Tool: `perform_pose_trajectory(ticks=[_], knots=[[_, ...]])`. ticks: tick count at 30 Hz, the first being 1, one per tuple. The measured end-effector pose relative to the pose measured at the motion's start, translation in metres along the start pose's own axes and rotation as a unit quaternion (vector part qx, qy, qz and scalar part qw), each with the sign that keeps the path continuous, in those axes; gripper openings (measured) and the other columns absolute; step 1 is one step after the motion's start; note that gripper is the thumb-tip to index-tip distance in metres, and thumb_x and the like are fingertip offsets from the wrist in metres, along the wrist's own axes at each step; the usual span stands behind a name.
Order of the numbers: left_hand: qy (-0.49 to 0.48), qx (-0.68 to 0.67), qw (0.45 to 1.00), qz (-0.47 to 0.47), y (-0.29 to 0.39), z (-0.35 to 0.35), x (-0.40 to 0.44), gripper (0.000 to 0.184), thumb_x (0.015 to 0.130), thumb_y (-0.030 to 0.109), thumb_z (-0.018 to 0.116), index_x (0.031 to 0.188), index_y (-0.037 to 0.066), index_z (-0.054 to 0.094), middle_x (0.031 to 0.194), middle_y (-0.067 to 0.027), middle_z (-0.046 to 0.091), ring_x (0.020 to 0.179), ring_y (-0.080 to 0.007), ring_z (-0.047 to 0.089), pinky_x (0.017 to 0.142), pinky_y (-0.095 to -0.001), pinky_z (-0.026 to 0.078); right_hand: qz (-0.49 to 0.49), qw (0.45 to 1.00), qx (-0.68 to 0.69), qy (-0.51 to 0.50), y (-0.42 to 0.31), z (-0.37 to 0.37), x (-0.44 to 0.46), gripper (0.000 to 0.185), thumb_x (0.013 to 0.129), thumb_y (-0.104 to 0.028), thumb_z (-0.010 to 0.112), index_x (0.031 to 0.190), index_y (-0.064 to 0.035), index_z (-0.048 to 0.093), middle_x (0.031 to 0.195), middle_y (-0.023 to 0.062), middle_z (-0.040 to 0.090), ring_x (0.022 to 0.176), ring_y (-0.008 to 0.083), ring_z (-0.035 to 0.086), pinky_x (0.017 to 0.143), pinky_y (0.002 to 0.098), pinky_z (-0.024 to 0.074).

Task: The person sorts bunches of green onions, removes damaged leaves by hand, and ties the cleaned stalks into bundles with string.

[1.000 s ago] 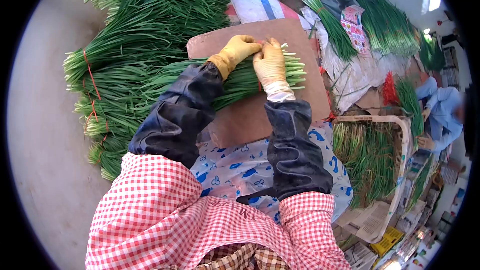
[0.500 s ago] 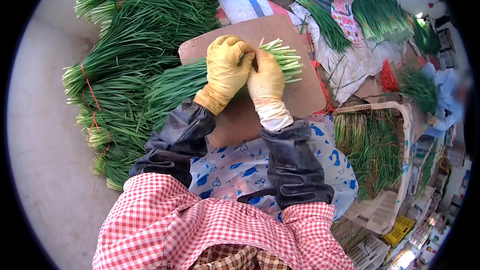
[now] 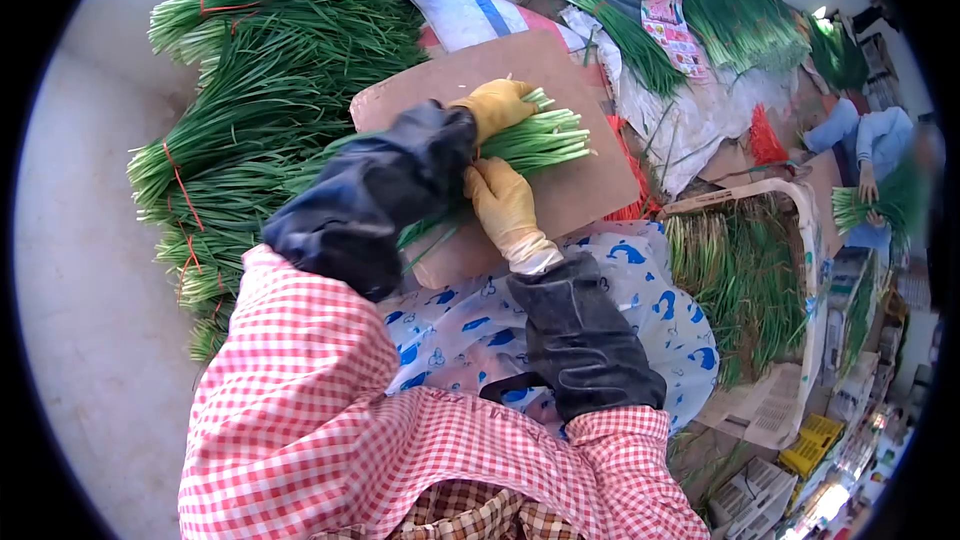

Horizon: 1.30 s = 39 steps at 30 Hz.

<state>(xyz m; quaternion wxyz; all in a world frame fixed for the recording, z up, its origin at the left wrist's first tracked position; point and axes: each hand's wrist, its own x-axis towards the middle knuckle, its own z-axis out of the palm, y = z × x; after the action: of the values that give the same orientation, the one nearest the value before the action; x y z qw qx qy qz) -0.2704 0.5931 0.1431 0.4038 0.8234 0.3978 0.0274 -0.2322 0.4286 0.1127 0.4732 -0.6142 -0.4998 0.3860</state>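
A bunch of green chives [image 3: 540, 143] lies across a brown board [image 3: 590, 180], its pale stem ends pointing right. My left hand [image 3: 497, 108], in a yellow glove, curls over the far side of the bunch near the stems. My right hand [image 3: 503, 202], also gloved in yellow, is at the near side with its fingers bent in against the bunch. Whatever its fingertips hold is hidden. My left sleeve covers much of the leafy part.
Tied chive bunches [image 3: 270, 90] are heaped at the left. A white-rimmed crate [image 3: 815, 270] of loose chives stands at the right. Red ties [image 3: 767, 135] lie beyond it, near more chives [image 3: 740, 20] on sacking. Another person's hand [image 3: 868, 180] holds chives at the far right.
My hands were together on top of the bunch and have parted. The left moved right to the far side, the right down to the near side. The other person's chives have shifted.
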Motion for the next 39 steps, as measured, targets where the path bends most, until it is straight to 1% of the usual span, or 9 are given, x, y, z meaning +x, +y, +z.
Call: perform_pose_trajectory(ticks=[4,9,12,14,21,27,30,33,39], knots=[[0.008,0.004,0.999,-0.053,-0.015,0.025,0.035,0.052,0.088,0.034,0.060,0.131,0.004,0.054,0.123,-0.0148,0.062,0.117,-0.0271,0.057,0.101,-0.0351,0.040,-0.012,1.000,0.000,0.016,0.005,-0.001,0.002,0.020,0.091,-0.021,0.059,0.090,-0.0020,0.065,0.078,0.0156,0.062,0.071,0.0320,0.060,0.069,0.0373,0.0478],[0.015,-0.184,0.983,-0.019,-0.028,-0.031,-0.050,0.064,0.083,0.009,0.057,0.143,0.001,0.037,0.120,-0.0146,0.062,0.102,-0.0157,0.061,0.091,-0.0287,0.047,0.107,0.972,0.207,0.023,-0.023,-0.015,0.023,0.031,0.097,-0.029,0.055,0.081,-0.0035,0.062,0.066,-0.0005,0.057,0.055,0.0067,0.053,0.046,0.0206,0.0406],[-0.017,0.246,0.969,0.007,-0.008,-0.028,-0.112,0.102,0.069,0.045,0.072,0.146,-0.003,0.025,0.144,-0.0269,0.035,0.136,-0.0323,0.033,0.111,-0.0520,0.024,0.126,0.976,0.179,-0.009,-0.030,-0.011,0.048,0.029,0.094,-0.026,0.057,0.081,-0.0015,0.064,0.063,0.0028,0.058,0.053,0.0109,0.054,0.047,0.0257,0.0431],[0.080,0.255,0.963,-0.029,-0.011,0.012,-0.118,0.121,0.057,0.057,0.076,0.146,-0.004,0.021,0.147,-0.0276,0.027,0.137,-0.0386,0.027,0.110,-0.0591,0.018,0.066,0.994,0.086,-0.029,-0.027,-0.005,0.070,0.029,0.091,-0.026,0.058,0.082,0.0008,0.066,0.061,0.0061,0.060,0.055,0.0138,0.057,0.051,0.0292,0.0452],[0.244,0.211,0.940,-0.111,-0.027,0.020,-0.077,0.088,0.057,0.065,0.073,0.112,-0.002,0.059,0.100,-0.0135,0.065,0.100,-0.0309,0.061,0.099,-0.0421,0.035,0.124,0.983,0.131,-0.014,-0.020,-0.024,-0.005,0.024,0.094,-0.026,0.055,0.085,-0.0062,0.064,0.062,-0.0035,0.049,0.052,0.0058,0.045,0.045,0.0201,0.0348],[0.265,0.219,0.936,-0.073,-0.021,0.031,-0.095,0.127,0.045,0.057,0.083,0.140,-0.008,0.029,0.126,-0.0208,0.052,0.123,-0.0327,0.046,0.108,-0.0466,0.026,0.097,0.926,0.364,-0.031,-0.048,-0.026,0.011,0.028,0.098,-0.030,0.050,0.085,-0.0056,0.055,0.079,0.0052,0.062,0.078,0.0202,0.067,0.055,0.0261,0.0470],[0.387,0.239,0.888,0.064,-0.006,0.036,-0.167,0.086,0.071,0.035,0.075,0.136,-0.006,0.037,0.127,-0.0193,0.050,0.124,-0.0371,0.042,0.108,-0.0461,0.028,-0.035,0.935,0.352,-0.017,-0.061,-0.009,0.024,0.027,0.098,-0.026,0.051,0.102,-0.0029,0.063,0.098,0.0129,0.069,0.080,0.0232,0.068,0.057,0.0301,0.0495],[0.295,0.079,0.928,0.213,-0.007,0.076,-0.216,0.058,0.065,0.001,0.066,0.121,0.004,0.052,0.115,-0.0162,0.057,0.110,-0.0325,0.053,0.097,-0.0427,0.039,-0.316,0.940,-0.095,0.085,-0.095,0.003,0.014,0.015,0.093,-0.019,0.057,0.101,-0.0110,0.066,0.079,0.0143,0.063,0.065,0.0320,0.061,0.056,0.0353,0.0475],[0.325,-0.421,0.844,0.069,0.032,0.062,-0.159,0.038,0.080,0.013,0.064,0.117,0.005,0.057,0.111,-0.0109,0.061,0.103,-0.0283,0.057,0.092,-0.0406,0.045,-0.415,0.836,-0.280,0.222,-0.141,-0.010,-0.008,0.016,0.090,-0.022,0.061,0.096,-0.0081,0.066,0.077,0.0066,0.066,0.072,0.0250,0.065,0.091,0.0461,0.0433]])
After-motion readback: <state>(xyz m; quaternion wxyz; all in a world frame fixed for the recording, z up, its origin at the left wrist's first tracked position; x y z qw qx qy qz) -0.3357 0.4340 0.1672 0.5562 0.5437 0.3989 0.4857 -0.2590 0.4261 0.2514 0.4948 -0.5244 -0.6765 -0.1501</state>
